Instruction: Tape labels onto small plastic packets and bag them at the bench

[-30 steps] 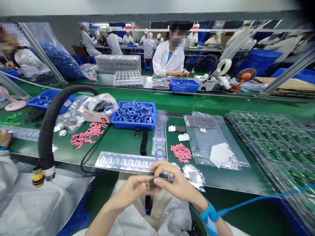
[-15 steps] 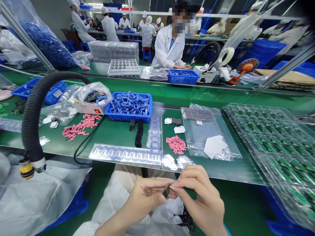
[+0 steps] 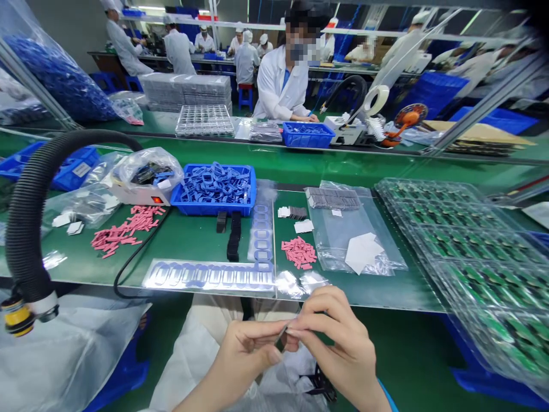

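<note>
Over my lap, just below the bench edge, my left hand [image 3: 249,349] grips a small, thin, dark grey flat piece [image 3: 281,337] between thumb and fingers. My right hand [image 3: 337,337] pinches at the upper end of the same piece with thumb and forefinger; its exact kind is too small to make out. Beyond my hands on the bench lie a pile of pink strips [image 3: 299,252], white squares [image 3: 304,226], a row of grey rectangular pieces [image 3: 333,198] on a clear plastic bag [image 3: 328,246], and a sheet of blue ring-shaped stickers [image 3: 206,276].
A blue bin [image 3: 214,210] of blue plastic frames stands at the back of the bench. Stacked clear trays [image 3: 463,252] with green circuit boards fill the right side. A black flexible hose [image 3: 23,217] arches over the left. A co-worker [image 3: 283,80] in white sits opposite.
The whole view has shifted, so the bench items sit slightly further left. Both hands stay together on the dark piece, which now appears more edge-on.
</note>
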Motion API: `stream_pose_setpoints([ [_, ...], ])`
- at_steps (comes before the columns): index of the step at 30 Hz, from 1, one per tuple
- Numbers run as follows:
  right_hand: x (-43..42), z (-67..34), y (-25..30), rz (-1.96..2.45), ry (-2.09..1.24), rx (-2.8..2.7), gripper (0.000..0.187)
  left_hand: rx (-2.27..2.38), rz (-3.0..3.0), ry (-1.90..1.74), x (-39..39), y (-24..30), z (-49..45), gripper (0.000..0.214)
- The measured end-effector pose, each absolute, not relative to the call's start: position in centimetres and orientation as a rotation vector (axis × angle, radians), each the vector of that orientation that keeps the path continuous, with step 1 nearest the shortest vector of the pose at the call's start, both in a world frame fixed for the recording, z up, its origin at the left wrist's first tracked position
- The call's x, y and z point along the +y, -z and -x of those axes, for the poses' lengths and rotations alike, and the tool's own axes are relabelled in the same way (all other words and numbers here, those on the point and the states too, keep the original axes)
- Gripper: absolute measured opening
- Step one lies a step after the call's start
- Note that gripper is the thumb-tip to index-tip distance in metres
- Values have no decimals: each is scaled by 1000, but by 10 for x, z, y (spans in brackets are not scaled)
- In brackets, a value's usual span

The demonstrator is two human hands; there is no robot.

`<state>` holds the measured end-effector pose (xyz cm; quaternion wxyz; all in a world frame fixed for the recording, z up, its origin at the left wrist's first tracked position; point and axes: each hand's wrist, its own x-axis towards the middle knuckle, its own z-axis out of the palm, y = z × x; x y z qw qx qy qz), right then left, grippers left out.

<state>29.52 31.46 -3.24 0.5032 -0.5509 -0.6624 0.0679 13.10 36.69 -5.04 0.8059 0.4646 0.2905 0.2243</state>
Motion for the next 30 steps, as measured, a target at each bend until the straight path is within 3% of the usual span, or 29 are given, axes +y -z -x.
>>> stream_pose_setpoints([
  [11,307,-295,41,1409,-243,-1556,13,635,-1077,-441,365,65,-135,42],
  [18,282,-288,69,1462,69,-1751,20,858,-891,-527,348,88,-141,50],
  [30,290,-330,96,1804,-112,-1446,9,1107,-829,-699,363,91,-122,53],
])
